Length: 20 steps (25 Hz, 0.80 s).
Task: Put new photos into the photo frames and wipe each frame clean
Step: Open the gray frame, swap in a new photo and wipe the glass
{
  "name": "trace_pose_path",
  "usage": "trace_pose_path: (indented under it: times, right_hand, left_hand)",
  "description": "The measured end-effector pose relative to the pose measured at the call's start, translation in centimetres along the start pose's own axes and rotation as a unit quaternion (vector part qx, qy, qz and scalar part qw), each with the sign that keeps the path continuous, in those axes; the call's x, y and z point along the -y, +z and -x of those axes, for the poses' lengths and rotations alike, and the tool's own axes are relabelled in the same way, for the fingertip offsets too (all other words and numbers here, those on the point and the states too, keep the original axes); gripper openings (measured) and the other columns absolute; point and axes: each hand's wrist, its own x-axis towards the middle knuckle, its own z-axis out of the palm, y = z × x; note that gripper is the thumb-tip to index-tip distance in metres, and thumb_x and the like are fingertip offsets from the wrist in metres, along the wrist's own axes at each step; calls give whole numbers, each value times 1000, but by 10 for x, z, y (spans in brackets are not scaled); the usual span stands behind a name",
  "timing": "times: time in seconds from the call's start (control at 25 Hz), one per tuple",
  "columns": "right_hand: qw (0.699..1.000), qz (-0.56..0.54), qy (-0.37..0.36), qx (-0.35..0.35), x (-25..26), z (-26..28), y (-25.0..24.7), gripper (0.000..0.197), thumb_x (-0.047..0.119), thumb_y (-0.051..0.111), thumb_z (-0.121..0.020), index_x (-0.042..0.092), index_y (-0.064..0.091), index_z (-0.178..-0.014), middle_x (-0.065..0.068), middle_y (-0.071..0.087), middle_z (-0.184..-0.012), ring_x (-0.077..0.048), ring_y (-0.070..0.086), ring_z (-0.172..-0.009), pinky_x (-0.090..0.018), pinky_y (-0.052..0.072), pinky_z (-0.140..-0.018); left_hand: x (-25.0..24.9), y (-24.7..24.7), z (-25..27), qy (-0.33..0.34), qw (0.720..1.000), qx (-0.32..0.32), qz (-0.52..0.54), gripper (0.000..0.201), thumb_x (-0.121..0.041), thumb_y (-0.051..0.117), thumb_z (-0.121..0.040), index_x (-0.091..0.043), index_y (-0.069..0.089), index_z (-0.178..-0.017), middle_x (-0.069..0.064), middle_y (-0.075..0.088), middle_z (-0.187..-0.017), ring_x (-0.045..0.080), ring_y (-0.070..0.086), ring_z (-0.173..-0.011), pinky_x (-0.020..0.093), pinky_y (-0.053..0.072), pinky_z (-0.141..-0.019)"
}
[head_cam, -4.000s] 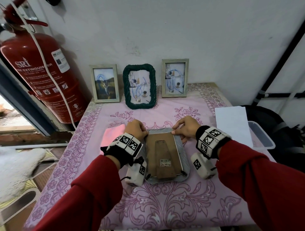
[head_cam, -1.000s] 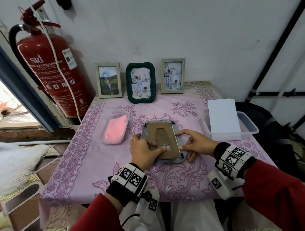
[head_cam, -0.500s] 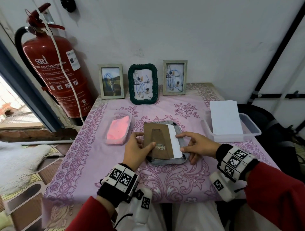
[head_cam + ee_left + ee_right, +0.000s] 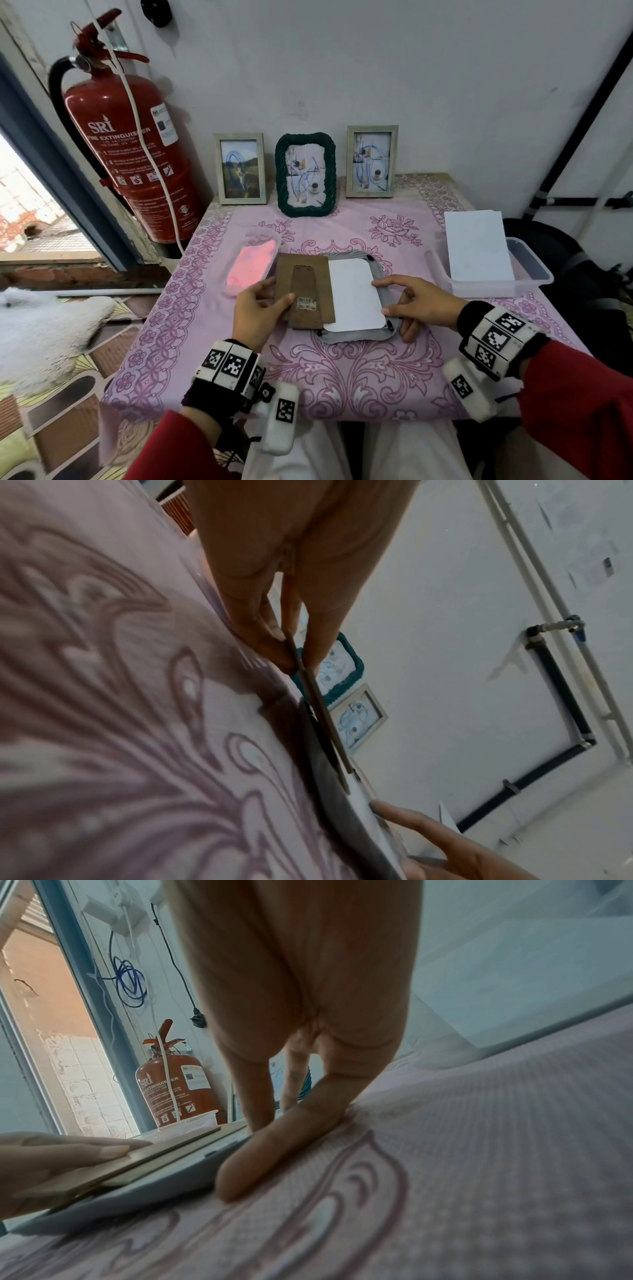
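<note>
A grey photo frame (image 4: pixel 383 337) lies face down in the middle of the table. My left hand (image 4: pixel 260 310) pinches its brown cardboard backing board (image 4: pixel 303 291), thumb on top, and holds it lifted to the left of the frame. The white back of a photo (image 4: pixel 354 301) lies bare in the frame. My right hand (image 4: pixel 416 303) rests on the frame's right edge with straight fingers, one fingertip on the photo's edge. In the left wrist view the backing board (image 4: pixel 322 712) shows edge-on between thumb and fingers. In the right wrist view a finger (image 4: pixel 274 1153) lies along the frame (image 4: pixel 143 1196).
Three standing frames line the wall: a pale one (image 4: pixel 241 168), a dark green one (image 4: pixel 306 174), another pale one (image 4: pixel 371 161). A pink cloth in a clear tub (image 4: pixel 253 265) lies left of the work. A clear box with white sheets (image 4: pixel 479 251) stands right. A red fire extinguisher (image 4: pixel 133 154) stands off the table's left.
My left hand has lifted the brown backing board off the frame and drawn it left, baring the white photo back. My right hand stays at the frame's right edge.
</note>
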Motion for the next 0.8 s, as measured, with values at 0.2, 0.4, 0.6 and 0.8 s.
trace_pose_path:
  times: [0.2, 0.4, 0.6, 0.8]
  right_hand:
    - [1000, 3, -1, -3, -1, -1, 0, 54, 8, 65, -86, 24, 46, -133, -13, 62, -57, -32, 67, -55, -37, 59, -55]
    - [1000, 6, 0, -5, -1, -1, 1, 54, 8, 65, -86, 24, 46, -134, -14, 61, -58, -29, 67, -53, -34, 59, -53]
    - [1000, 9, 1, -4, -1, 0, 0, 53, 9, 65, -86, 24, 46, -133, -12, 62, -55, -30, 67, -53, -34, 59, -54]
    - [1000, 10, 1, -9, -3, -2, 1, 52, 8, 65, -86, 24, 47, -132, -13, 62, -56, -29, 67, -51, -33, 59, -51]
  left_hand:
    - [8, -16, -1, 0, 999, 3, 34, 50, -9, 76, -75, -7, 58, -122, -1, 51, -77, 21, 56, -77, 31, 54, -75]
    - [14, -27, -6, -23, 995, 15, 95, 48, 1, 71, -77, 0, 57, -123, 13, 54, -90, 26, 54, -87, 40, 52, -86]
    - [21, -39, -4, -43, 992, 16, 114, 45, 6, 67, -79, 1, 56, -122, 14, 54, -88, 21, 55, -71, 13, 54, -58]
    - [23, -43, -1, -62, 993, 4, 105, 43, 7, 66, -79, -1, 57, -121, 6, 55, -73, 1, 60, -49, 10, 52, -52]
